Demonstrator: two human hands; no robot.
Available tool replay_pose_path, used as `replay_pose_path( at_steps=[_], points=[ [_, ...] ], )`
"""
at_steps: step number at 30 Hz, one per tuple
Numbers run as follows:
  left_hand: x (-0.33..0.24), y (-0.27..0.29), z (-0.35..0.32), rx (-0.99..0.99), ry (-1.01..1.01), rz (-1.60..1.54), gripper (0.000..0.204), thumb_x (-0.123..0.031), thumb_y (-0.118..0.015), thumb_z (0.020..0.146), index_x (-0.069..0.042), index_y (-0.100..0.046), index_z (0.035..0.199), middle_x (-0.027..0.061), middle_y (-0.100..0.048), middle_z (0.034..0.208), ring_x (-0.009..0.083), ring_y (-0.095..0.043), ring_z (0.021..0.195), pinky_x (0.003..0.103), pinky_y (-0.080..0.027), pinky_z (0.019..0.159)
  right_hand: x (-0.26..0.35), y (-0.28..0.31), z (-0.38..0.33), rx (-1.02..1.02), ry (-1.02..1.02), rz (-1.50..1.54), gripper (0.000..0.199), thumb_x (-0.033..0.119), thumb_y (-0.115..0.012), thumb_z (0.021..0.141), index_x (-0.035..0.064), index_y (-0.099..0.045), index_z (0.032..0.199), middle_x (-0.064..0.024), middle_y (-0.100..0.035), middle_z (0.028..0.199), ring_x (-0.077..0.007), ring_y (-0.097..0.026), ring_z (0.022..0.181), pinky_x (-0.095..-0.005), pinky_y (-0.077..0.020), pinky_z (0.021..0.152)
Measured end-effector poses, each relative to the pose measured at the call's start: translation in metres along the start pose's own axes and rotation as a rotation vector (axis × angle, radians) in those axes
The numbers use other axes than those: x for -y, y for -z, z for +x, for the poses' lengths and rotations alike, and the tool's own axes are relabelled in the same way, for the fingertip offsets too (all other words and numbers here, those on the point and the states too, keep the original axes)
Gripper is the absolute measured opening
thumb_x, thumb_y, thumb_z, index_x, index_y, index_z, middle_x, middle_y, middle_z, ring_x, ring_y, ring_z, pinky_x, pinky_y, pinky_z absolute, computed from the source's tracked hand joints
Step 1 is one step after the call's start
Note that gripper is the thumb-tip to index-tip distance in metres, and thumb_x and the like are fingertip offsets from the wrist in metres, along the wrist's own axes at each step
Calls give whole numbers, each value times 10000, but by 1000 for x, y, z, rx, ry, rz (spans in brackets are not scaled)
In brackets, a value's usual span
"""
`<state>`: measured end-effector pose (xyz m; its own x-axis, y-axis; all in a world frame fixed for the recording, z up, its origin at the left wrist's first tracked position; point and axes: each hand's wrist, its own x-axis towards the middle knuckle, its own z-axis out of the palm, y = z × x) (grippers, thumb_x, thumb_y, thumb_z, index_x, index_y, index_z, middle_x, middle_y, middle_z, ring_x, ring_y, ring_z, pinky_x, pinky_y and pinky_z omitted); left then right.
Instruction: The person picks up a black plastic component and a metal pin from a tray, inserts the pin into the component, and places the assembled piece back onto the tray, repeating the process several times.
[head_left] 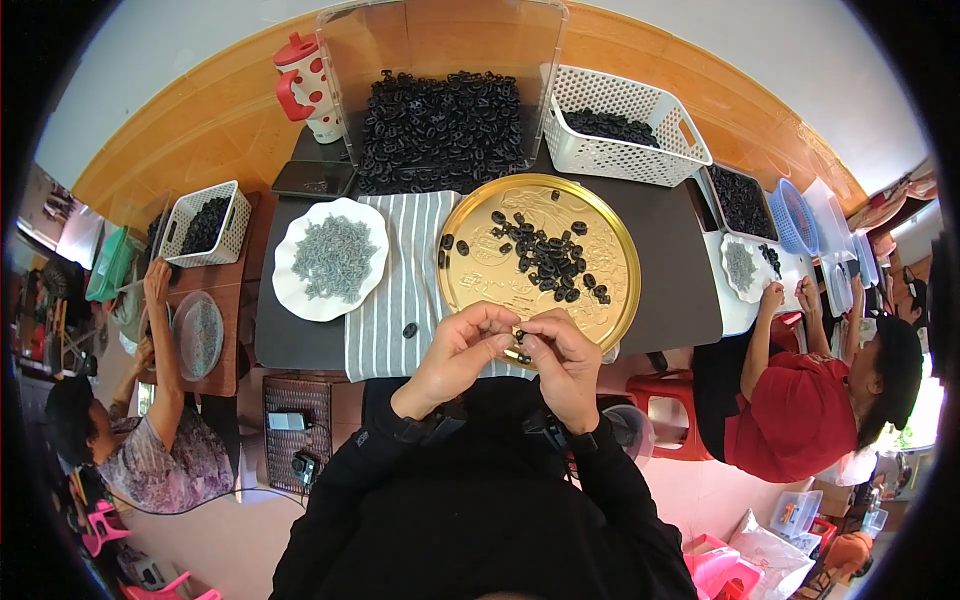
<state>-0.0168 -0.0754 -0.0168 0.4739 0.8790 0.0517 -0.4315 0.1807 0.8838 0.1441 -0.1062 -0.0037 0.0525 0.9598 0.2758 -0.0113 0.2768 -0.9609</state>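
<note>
My left hand (460,355) and my right hand (562,368) meet over the near rim of a round gold tray (480,285). Their thumbs and fingers pinch together on a small black plastic part (519,337), mostly covered by the fingertips. A loose pile of similar black oval parts (555,262) lies on the tray. Left of it, a white scalloped plate (287,285) holds a heap of small grey pieces (335,255), too fine to make out. Between plate and tray, a striped grey cloth (385,335) carries a single black part (410,330).
Behind the tray stand a clear bin (440,35) and a white perforated basket (620,165), both holding black parts. A red-lidded tumbler (308,88) and a flat dark device (313,178) are at back left. Two people (160,440) (800,400) work at either side.
</note>
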Motion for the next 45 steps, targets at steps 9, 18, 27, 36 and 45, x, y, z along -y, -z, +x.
replay_pose_path(
  at_steps=[9, 18, 27, 36, 45],
  points=[
    [-1, 1, -2, 14, -3, 18, 219, 15, -548, 931, 15, -562, 1150, 14, -597, 964, 57, -548, 869, 211, -462, 768, 1, 1, 0, 3, 15, -40, 172, -102, -587, 831, -26, -657, 968, -61, -565, 886, -118, -542, 780, -223, -423, 671],
    [2, -2, -5, -2, -55, 45, 283, 83, -566, 892, 20, -545, 1167, 22, -597, 977, 64, -553, 864, 209, -469, 764, -1, -1, -2, 37, 120, -152, 164, -101, -600, 830, -18, -660, 959, -66, -580, 889, -117, -553, 742, -216, -425, 634],
    [-7, -3, -8, -59, -94, 253, 368, 59, -631, 859, 19, -557, 1217, 34, -598, 946, 82, -561, 834, 216, -471, 733, -7, -7, -8, -102, 97, -86, 155, -101, -615, 821, -25, -660, 948, -80, -594, 875, -118, -556, 728, -222, -426, 619],
    [-6, 2, -9, -55, -50, 407, 63, 25, -653, 840, 46, -688, 889, 66, -647, 792, 86, -571, 692, 226, -448, 613, -8, -6, -8, -50, 168, -165, 144, -98, -617, 823, -25, -660, 940, -81, -596, 881, -119, -544, 708, -220, -415, 604],
    [-9, 1, -9, -72, -49, 416, 66, 59, -688, 791, 32, -700, 850, 56, -648, 807, 68, -554, 697, 220, -419, 607, -5, -6, -10, -9, 192, -229, 147, -103, -596, 832, -17, -657, 934, -85, -584, 867, -127, -541, 695, -226, -416, 602]
  ],
)
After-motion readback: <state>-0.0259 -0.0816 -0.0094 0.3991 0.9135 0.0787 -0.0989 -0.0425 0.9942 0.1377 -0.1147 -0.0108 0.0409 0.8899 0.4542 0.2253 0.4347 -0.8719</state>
